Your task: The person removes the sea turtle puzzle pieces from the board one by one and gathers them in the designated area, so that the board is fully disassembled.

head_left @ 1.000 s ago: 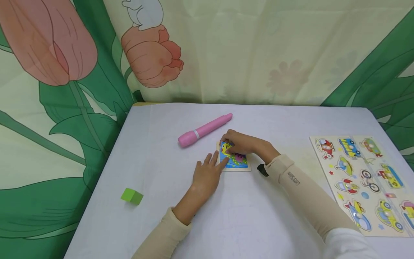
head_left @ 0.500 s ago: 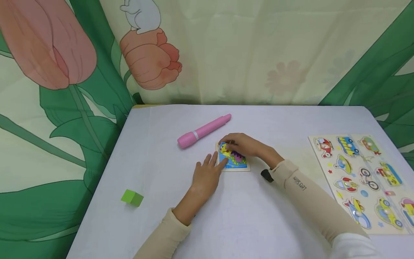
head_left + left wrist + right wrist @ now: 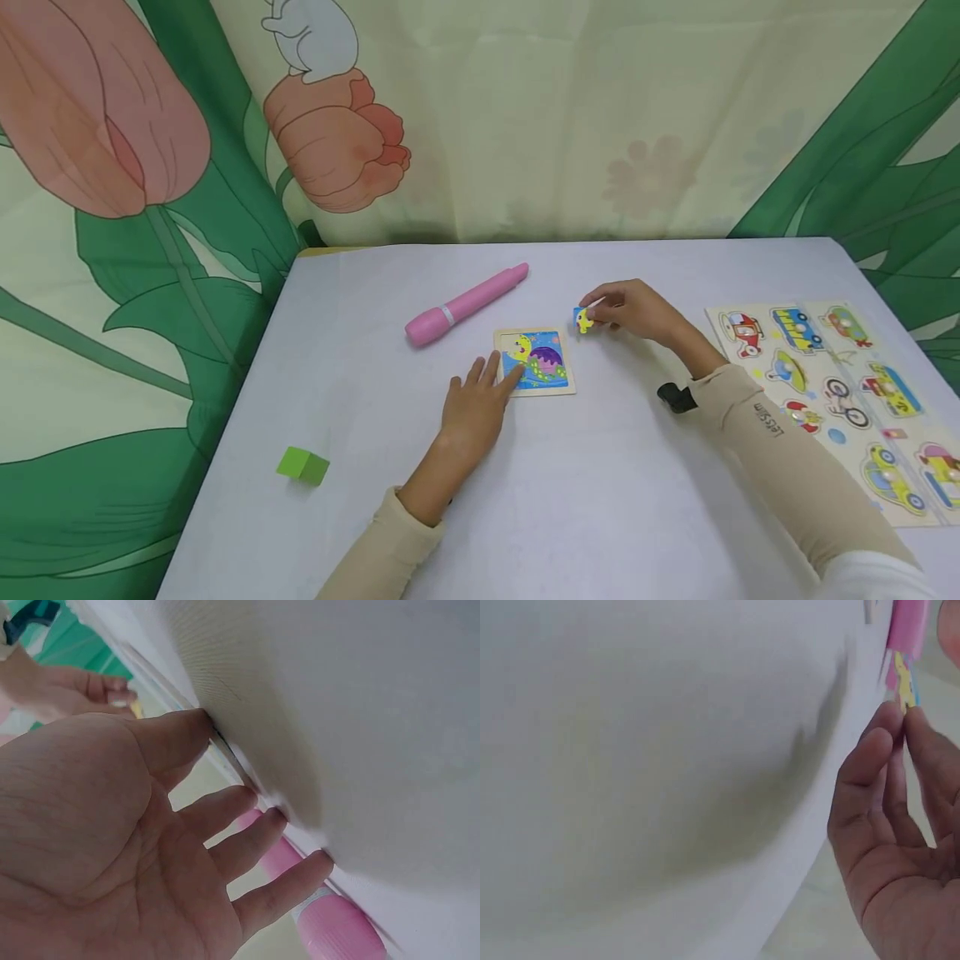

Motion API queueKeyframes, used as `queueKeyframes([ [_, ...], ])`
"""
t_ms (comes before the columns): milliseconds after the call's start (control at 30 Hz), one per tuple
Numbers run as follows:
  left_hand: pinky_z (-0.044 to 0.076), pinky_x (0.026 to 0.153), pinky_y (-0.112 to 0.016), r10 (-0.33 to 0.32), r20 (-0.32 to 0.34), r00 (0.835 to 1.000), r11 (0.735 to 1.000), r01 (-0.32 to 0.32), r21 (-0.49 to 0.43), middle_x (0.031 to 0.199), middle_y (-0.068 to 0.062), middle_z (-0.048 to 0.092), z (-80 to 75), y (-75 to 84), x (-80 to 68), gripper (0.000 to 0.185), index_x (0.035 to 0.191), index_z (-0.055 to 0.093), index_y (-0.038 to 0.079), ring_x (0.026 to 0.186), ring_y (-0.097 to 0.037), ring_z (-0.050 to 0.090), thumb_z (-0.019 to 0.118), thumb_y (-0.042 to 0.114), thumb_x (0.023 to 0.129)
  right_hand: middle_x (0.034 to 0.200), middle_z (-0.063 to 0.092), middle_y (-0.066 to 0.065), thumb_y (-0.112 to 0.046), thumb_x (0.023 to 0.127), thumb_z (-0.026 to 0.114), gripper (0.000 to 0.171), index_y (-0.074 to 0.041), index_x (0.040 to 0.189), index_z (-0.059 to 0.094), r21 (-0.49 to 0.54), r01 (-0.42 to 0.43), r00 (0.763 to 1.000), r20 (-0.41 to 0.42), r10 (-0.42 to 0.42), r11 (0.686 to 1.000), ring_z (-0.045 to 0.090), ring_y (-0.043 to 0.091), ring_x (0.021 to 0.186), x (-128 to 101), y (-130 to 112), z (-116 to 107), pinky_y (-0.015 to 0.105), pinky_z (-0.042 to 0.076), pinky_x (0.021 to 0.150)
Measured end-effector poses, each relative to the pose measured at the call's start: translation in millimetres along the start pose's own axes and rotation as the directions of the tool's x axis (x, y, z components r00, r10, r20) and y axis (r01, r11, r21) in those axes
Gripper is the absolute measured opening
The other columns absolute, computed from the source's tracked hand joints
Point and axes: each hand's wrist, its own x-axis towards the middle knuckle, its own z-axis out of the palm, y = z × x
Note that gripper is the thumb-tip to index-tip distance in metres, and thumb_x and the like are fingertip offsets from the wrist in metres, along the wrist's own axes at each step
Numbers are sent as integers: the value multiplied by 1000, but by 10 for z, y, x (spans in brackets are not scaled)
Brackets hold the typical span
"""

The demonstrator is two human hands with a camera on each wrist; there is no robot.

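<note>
A small square puzzle board with a blue, yellow and purple picture lies mid-table. My left hand lies flat beside it, its straight fingers pressing the board's left edge. My right hand hovers to the right of the board and pinches a small blue and yellow puzzle piece between thumb and fingertips; the same piece shows at the fingertips in the right wrist view.
A pink marker lies behind the board, also seen as the pink marker past my left fingers. A green cube sits at the front left. A vehicle peg puzzle lies at the right edge. A flowered curtain hangs behind the white table.
My right hand lifted a piece out of the board's upper left and carried it to the right. The left hand stayed on the board's edge.
</note>
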Motion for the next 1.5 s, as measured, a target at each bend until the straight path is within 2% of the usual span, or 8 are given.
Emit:
queueKeyframes([
  [133,39,94,-48,-9,-1,1000,1000,9,2,148,-7,28,12,-23,-10,51,143,30,33,132,-27,30,47,27,96,87,68,11,-15,87,64,21,-8,106,67,7,-74,997,-27,74,997,63,26,77,2,101,-74,36,50,66],
  [400,40,93,-48,-9,-17,1000,1000,9,1,147,-7,29,31,8,2,51,143,31,33,132,-27,31,49,28,95,85,66,10,-12,88,61,18,-5,103,68,-47,-102,994,-37,100,994,61,19,69,130,143,-35,28,48,60],
  [667,40,93,-47,-15,2,1000,1000,15,11,148,-7,28,20,30,0,52,143,30,34,132,-26,30,49,29,95,92,66,9,-14,86,62,17,-9,99,71,-238,-84,991,-122,56,968,51,22,81,180,118,44,33,40,68],
  [1133,40,93,-48,-2,-26,1000,1000,2,3,147,-8,30,18,36,9,52,143,32,33,131,-27,32,50,28,94,96,66,11,-10,87,60,15,-7,97,71,-240,-128,985,-147,94,962,52,23,84,214,135,46,35,42,71],
  [1333,39,93,-48,0,-20,1000,1000,0,-3,147,-8,29,20,40,12,52,143,31,33,132,-27,31,50,27,95,89,64,9,-9,86,60,19,-4,101,68,-269,-60,990,-139,23,961,52,23,80,195,114,30,34,42,68],
  [1500,39,93,-48,-3,-9,1000,1000,3,-1,148,-8,28,11,50,18,52,143,30,32,132,-28,31,48,27,95,89,63,9,-10,87,59,17,-4,100,68,-279,13,993,-108,-45,960,54,23,81,203,34,83,34,44,69],
])
